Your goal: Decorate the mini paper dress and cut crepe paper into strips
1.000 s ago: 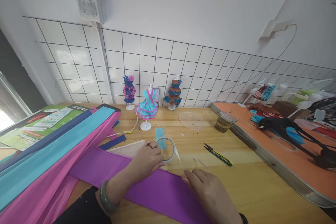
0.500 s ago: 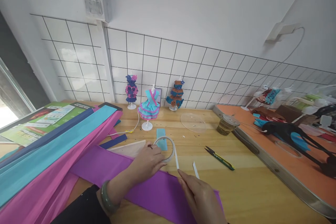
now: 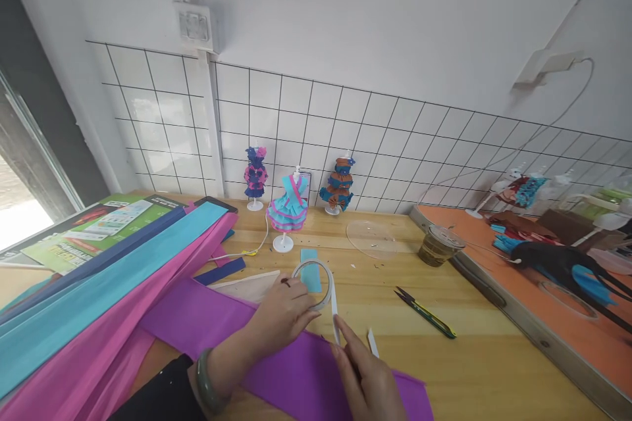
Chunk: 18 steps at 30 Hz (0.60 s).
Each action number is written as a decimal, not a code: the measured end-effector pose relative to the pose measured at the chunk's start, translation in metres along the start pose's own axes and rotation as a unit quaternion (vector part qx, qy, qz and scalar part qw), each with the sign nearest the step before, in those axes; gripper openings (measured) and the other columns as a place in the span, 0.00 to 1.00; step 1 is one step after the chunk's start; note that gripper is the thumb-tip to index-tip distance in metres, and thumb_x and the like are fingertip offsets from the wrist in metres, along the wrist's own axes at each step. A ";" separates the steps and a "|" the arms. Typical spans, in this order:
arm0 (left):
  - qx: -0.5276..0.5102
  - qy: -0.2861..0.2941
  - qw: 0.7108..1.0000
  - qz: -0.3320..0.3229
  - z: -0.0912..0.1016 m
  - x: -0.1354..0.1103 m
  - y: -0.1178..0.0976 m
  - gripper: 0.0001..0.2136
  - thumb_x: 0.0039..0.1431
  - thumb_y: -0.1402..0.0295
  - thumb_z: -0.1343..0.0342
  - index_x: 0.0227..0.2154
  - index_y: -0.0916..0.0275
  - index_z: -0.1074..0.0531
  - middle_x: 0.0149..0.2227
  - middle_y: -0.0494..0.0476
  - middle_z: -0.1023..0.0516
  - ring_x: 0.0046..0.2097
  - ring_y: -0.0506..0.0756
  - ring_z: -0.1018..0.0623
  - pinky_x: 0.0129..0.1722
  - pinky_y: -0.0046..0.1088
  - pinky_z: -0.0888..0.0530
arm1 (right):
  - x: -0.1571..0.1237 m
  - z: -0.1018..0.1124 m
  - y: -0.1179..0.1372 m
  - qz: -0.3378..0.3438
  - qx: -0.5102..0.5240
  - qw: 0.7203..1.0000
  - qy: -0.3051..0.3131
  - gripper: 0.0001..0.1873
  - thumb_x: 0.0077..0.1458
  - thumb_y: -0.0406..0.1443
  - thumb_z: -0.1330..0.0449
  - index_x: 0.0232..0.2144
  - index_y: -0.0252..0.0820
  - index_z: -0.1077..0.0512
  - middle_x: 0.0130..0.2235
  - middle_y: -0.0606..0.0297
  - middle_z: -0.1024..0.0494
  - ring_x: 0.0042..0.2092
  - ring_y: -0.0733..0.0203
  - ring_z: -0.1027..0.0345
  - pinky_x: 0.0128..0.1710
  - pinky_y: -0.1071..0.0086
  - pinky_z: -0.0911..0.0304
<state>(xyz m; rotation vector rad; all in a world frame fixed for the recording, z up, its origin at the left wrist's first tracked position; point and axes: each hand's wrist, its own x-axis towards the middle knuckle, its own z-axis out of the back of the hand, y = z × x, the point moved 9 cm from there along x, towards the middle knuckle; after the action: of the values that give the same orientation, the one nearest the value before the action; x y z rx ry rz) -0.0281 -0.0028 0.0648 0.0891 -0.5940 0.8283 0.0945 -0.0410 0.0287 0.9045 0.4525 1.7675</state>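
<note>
Roll of Tape, Its White Strip Held Above Purple Paper

Item: one roll of tape (image 3: 330, 289), a pale ring, at the far edge of the purple paper, near the middle of the tabletop.
Left hand (image 3: 284, 309): fingers closed at the near left of the roll, gripping it; the exact contact is hidden behind the fingers. Worn: a ring, a green bangle (image 3: 207, 378) and a black sleeve (image 3: 158, 395).
Strip of tape (image 3: 334, 306): white, running from the roll's right side toward the person.
Right hand (image 3: 363, 368): thumb and forefinger brought together on the strip, with no visible gap; lower part cut off by the picture's bottom edge.
Purple paper (image 3: 301, 368): a long band lying aslant beneath both hands.
Loose white piece (image 3: 372, 343): just beyond the right hand.
Light blue rectangle (image 3: 310, 254): flat, partly seen through the roll.
Pale sheet (image 3: 249, 284) and dark blue strip (image 3: 220, 271): left of the roll.
Snips (image 3: 425, 312): green and black, lying to the right, points toward the wall.
Long papers, left: pink (image 3: 123, 335), light blue (image 3: 123, 283), navy (image 3: 113, 240), beside a green printed sheet (image 3: 93, 227).
Three dress forms on white stands, near the wall: blue-and-pink (image 3: 255, 174), turquoise-and-pink (image 3: 288, 204), brown-and-blue (image 3: 338, 187).
Clear disc (image 3: 371, 239): flat, right of the forms.
Lidded container (image 3: 439, 247): beside the orange surface (image 3: 557, 296), which bears a black strapped article (image 3: 548, 256).
Support: wooden tabletop (image 3: 474, 368), against a white wall (image 3: 370, 26) lined with a black grid.
</note>
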 end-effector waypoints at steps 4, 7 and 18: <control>-0.025 -0.001 1.000 0.007 -0.001 -0.001 0.002 0.09 0.60 0.65 0.52 0.29 0.61 0.30 0.26 0.52 0.30 0.33 0.52 0.31 0.36 0.32 0.40 | -0.003 -0.006 -0.003 0.011 -0.015 1.000 0.000 0.26 0.60 0.46 0.57 0.53 0.40 0.34 0.38 0.53 0.21 0.37 0.53 0.25 0.39 0.64 0.31; -0.036 0.003 0.999 0.016 -0.002 -0.001 0.004 0.09 0.60 0.66 0.53 0.31 0.61 0.29 0.28 0.53 0.29 0.34 0.52 0.30 0.37 0.32 0.39 | -0.002 -0.009 -0.004 -0.007 -0.003 1.000 0.023 0.26 0.60 0.45 0.56 0.55 0.39 0.36 0.42 0.53 0.22 0.42 0.52 0.27 0.40 0.65 0.32; -0.049 -0.003 0.998 0.045 0.000 -0.001 0.001 0.10 0.59 0.66 0.52 0.27 0.61 0.29 0.28 0.54 0.28 0.33 0.53 0.31 0.36 0.33 0.39 | 0.004 -0.017 0.010 -0.047 0.065 0.989 0.123 0.29 0.61 0.42 0.55 0.60 0.34 0.49 0.54 0.54 0.32 0.53 0.58 0.36 0.48 0.69 0.37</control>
<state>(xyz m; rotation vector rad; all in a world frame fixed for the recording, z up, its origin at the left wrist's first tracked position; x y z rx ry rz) -0.0294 -0.0025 0.0646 -0.0251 -0.6468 0.8849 0.0748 -0.0388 0.0261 0.7437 0.7644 1.7862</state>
